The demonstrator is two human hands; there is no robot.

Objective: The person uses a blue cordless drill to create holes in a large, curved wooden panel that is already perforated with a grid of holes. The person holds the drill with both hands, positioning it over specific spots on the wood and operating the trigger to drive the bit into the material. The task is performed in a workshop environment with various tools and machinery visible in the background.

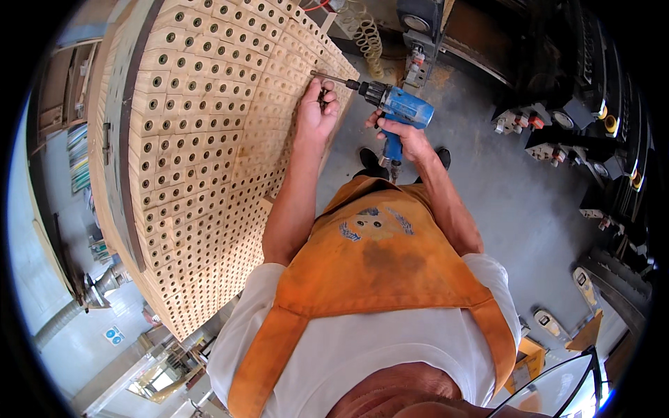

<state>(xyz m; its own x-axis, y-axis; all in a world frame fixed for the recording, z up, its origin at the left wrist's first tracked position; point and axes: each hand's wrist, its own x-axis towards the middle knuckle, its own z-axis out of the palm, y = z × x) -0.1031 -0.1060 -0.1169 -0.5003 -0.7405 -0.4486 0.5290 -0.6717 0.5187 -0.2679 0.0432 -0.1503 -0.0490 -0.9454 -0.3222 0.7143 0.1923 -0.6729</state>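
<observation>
My right hand (410, 137) is closed round the grip of a blue pistol-grip drill (411, 106) with a dark chuck. A long thin bit (329, 76) runs left from the chuck, its tip close to a large wooden panel (259, 132). My left hand (317, 115) is curled beside the tip, thumb and fingers bent round several small dark metal pieces, partly hidden by the fingers. Rows of holes cover the panel. Many hold dark round threaded inserts (187, 70), while the paler ones near the bit show no dark ring.
A coiled air hose (367, 42) hangs beyond the panel. Dark machinery with gauges (563, 120) lines the right side. My shoes (373, 161) stand on the grey floor (481, 167). An orange apron (383, 272) covers my front.
</observation>
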